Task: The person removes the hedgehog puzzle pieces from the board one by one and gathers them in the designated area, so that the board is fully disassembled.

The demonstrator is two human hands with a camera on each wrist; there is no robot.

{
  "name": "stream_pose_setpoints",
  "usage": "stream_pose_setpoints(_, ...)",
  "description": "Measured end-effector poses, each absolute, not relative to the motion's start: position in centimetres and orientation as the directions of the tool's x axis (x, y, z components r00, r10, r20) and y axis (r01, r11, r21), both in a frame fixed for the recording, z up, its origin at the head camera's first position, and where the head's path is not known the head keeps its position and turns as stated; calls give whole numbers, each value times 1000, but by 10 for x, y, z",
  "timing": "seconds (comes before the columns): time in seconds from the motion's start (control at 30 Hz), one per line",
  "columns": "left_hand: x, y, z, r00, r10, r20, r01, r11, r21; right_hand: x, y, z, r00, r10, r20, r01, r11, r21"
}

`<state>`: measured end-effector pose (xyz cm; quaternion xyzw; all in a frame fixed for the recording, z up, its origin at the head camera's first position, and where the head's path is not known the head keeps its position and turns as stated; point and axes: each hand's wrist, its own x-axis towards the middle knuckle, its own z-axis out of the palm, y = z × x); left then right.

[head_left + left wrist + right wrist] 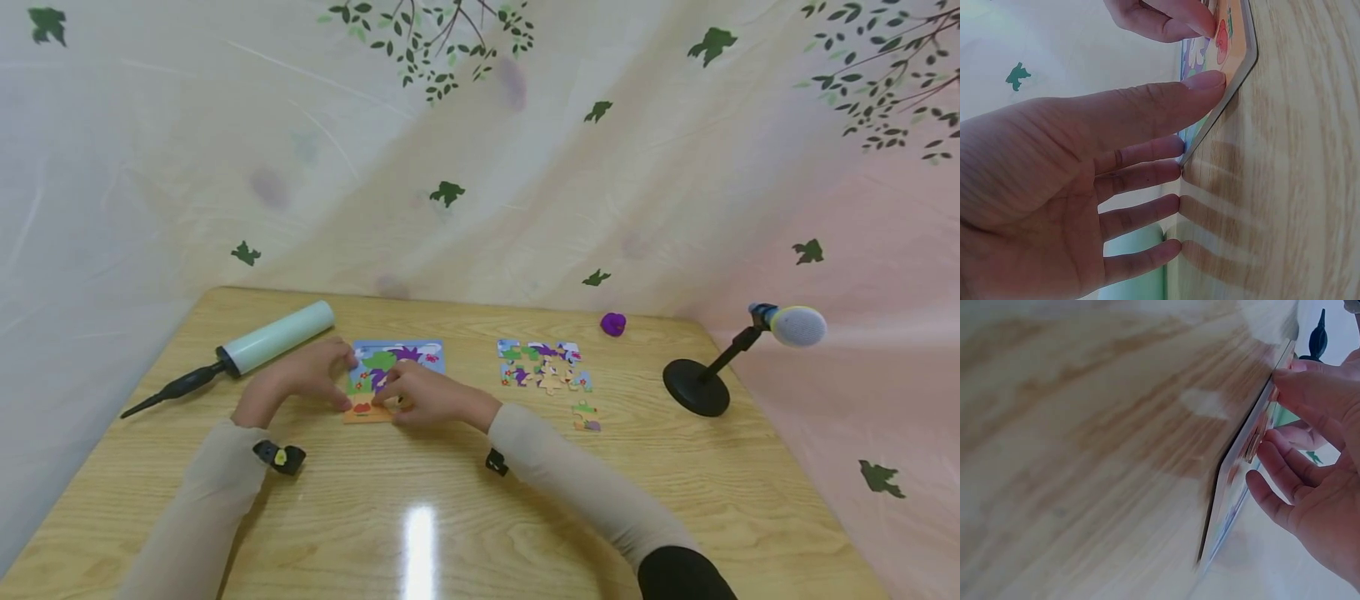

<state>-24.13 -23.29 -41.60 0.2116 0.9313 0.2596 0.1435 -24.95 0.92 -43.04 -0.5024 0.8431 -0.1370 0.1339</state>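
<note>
A jigsaw puzzle board [362,411] with a bright cartoon picture lies flat at the table's left centre. My left hand [309,372] rests at its left side; in the left wrist view the thumb [1204,82] touches the orange near corner and the straight fingers spread along the edge. Over the lower part of the board, my right hand [431,395] pinches a small puzzle piece [1254,445], which sits slightly raised on the surface. That hand's fingers partly hide the piece and the picture beneath.
Several loose puzzle pieces [550,379] lie to the right of the board. A pale green cylinder with a black nozzle [277,335] lies at left. At the back is a purple object [612,324]; a microphone on a black stand [696,387] stands at right. Patterned cloth [480,167] hangs behind.
</note>
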Motion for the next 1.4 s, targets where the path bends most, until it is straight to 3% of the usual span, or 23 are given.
stream_pose_setpoints(0.7,-242,-235,-418,-865,481,-143,333,763,553,-258,1,-426,-399,-909,-120,-835,414,-363)
stream_pose_setpoints(1.4,-242,-234,-418,-864,483,-145,327,755,568,-257,-2,-418,-390,-912,-130,-849,411,-333)
